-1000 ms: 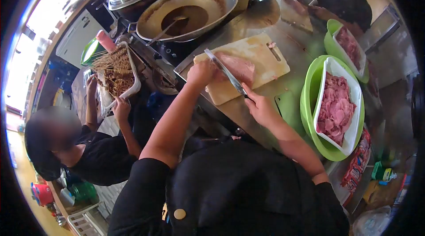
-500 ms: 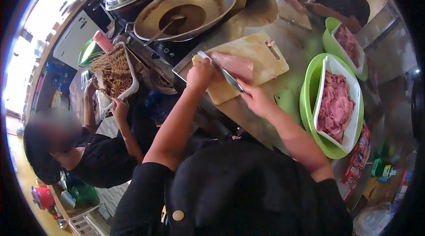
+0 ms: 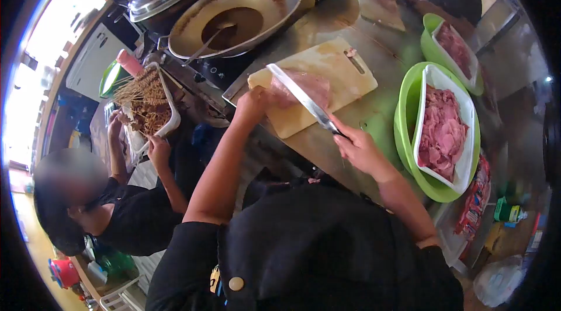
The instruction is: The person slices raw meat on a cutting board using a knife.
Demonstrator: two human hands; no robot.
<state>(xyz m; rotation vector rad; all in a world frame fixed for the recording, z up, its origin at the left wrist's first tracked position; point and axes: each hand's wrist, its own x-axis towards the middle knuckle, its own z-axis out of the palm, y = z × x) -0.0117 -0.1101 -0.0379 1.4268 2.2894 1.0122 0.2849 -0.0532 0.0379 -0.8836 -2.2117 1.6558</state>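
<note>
A slab of pale pink raw meat (image 3: pixel 318 84) lies on the cutting board (image 3: pixel 350 94). My right hand (image 3: pixel 357 148) is closed round the handle of a knife (image 3: pixel 307 101). The blade slants up and left across the meat; whether it touches is unclear. My left hand (image 3: pixel 252 105) is at the board's left side, fingers bent against the meat's near left end and appearing to grip it. Its fingertips are partly hidden.
To the right, a white tray (image 3: pixel 471 136) of sliced meat rests in a green basin (image 3: pixel 403 130). A wide pan (image 3: pixel 286 13) of brown sauce with a spoon stands behind. On the left, a co-worker's hands (image 3: pixel 158 150) handle skewers (image 3: pixel 140 92) at another tray.
My right hand has drawn the knife toward me and to the right, its blade now showing broadside. My left hand has shifted slightly left and down. The camera view has moved a little.
</note>
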